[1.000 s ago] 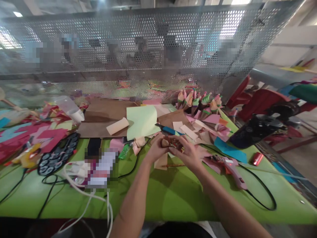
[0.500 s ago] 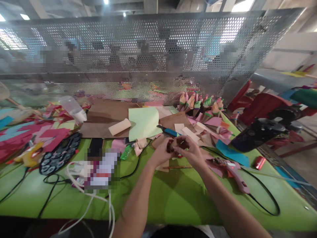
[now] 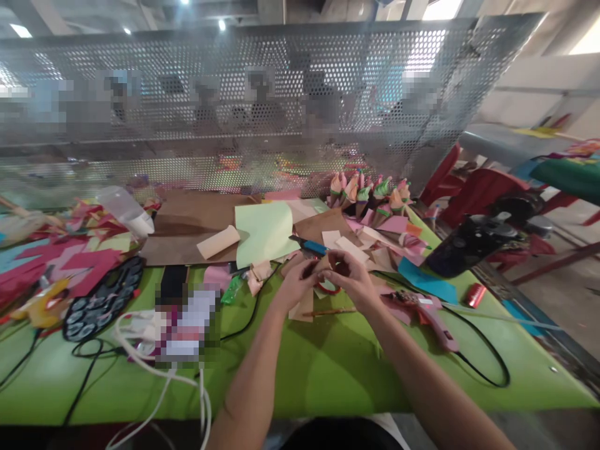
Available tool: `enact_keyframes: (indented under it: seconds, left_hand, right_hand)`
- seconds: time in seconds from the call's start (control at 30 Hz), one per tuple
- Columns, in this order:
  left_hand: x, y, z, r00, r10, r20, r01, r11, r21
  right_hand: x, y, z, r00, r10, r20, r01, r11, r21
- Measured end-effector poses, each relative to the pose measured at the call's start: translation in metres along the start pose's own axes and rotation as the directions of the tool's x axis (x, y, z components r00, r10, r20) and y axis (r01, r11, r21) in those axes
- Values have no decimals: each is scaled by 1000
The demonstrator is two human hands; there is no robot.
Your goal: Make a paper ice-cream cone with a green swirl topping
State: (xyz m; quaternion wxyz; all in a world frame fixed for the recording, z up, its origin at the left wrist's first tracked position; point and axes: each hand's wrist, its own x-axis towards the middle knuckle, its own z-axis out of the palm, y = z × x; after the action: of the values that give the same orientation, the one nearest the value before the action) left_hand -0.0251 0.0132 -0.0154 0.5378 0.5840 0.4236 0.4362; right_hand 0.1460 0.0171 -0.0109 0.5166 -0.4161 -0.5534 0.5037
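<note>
My left hand and my right hand meet above the middle of the green table, fingers bent and pinched round a small piece of brown paper. Much of that piece is hidden by the fingers. Just under my hands shows a red ring-shaped thing, partly covered, whose kind I cannot make out. A thin brown stick lies nearer to me on scraps of tan paper. Beyond my fingers rests a blue-handled tool with a dark end.
A pink glue gun with a black cord lies at right, near a red can and a dark bottle. Paper cones stand at the back. A power strip with white cables and a black palette lie left.
My hands have drawn closer together round the brown paper, and its opening shows less. The red ring beneath shows more. The whole view has shifted slightly.
</note>
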Motion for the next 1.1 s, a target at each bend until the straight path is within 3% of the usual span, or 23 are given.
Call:
enact_keyframes:
  seconds: [0.5,0.77,1.1]
  left_hand:
    - [2,-7,0,1000,4,-5,-4,997,-81]
    - [2,-1,-2,994,98,-49,-97,995,16]
    - [5,-9,-3,999,33,-3,-33,999,-25]
  right_hand:
    - [1,7,0,999,6,-31,-4,998,63]
    - [2,3,0,1000,-9,-21,9,999,43]
    - [1,4,1,999,33,-29,-31,998,58]
